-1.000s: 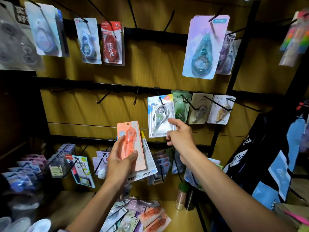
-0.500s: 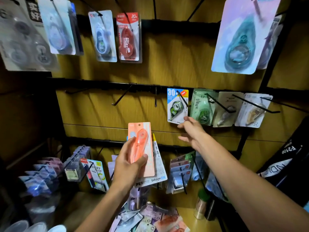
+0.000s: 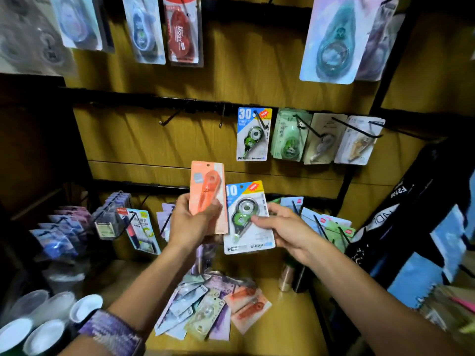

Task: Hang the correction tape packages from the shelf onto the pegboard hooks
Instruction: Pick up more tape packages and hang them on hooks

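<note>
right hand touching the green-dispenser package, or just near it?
Touching. In the head view the right hand holds the green-dispenser package: fingertips lie across its front on the right edge, no gap visible.

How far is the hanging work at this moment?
Done: one blue 30 package hangs on its hook. In hand: left hand holds an orange package, right hand a matching blue package. Left: the pile on the shelf.
</note>
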A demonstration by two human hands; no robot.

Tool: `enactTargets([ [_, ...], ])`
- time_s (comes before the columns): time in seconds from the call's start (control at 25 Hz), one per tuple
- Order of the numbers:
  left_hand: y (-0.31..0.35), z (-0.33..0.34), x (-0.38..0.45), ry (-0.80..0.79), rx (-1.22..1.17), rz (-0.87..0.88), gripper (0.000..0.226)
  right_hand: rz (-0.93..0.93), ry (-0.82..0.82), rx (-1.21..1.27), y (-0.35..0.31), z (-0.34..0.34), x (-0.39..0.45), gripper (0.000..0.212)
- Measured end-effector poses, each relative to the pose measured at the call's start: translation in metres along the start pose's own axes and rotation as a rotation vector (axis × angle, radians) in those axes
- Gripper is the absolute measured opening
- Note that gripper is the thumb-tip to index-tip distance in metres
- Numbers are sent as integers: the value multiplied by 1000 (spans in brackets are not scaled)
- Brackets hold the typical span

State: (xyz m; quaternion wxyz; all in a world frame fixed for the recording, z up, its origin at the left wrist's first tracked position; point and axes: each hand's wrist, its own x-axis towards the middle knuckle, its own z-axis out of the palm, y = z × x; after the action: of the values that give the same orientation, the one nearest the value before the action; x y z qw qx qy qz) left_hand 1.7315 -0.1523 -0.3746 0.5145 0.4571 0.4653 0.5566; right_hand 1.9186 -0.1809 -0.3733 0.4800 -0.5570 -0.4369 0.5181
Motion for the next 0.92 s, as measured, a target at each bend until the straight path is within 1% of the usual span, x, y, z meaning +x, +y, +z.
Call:
enactTargets([
  [0.08, 1, -7, -1, 39, -8, -60, 44, -66, 64, 101, -2, -10, -8, 26],
  [0.16, 1, -12, -3, 17, 28, -112, 52, -105, 107, 96, -4, -21, -14, 29],
  [0.2, 2, -14, -5, -9, 84, -107, 55, -120, 119, 84, -5, -24, -16, 30],
  [0.28, 4, -16, -7, -26, 228, -20, 53, -160, 132, 87, -7, -30, -21, 29],
  [0.36, 9, -17, -7, 19, 272, 89, 46, -238, 141, 62, -10, -34, -26, 24],
  [0.48, 22, -12, -9, 41, 131, 171, 24, -357, 130, 58, -17, -35, -28, 13],
  [0.56, 26, -7, -12, 17, 57, 175, 17, -376, 99, 27, -19, -32, -28, 8],
  [0.64, 28, -2, -16, -13, -94, 106, 11, -326, 22, -1, -14, -26, -29, 14],
  [0.72, 27, 2, -18, -21, -212, 45, 15, -221, -94, 26, -6, -17, -31, 26],
  [0.76, 27, 5, -19, -19, -256, 24, 19, -183, -139, 34, -3, -12, -32, 28],
  [0.84, 29, 9, -20, -25, -385, -40, 19, -165, -155, 21, 3, 4, -35, 17],
  [0.92, 29, 10, -19, -56, -533, -128, 13, -180, -81, 31, 7, 17, -35, 8],
])
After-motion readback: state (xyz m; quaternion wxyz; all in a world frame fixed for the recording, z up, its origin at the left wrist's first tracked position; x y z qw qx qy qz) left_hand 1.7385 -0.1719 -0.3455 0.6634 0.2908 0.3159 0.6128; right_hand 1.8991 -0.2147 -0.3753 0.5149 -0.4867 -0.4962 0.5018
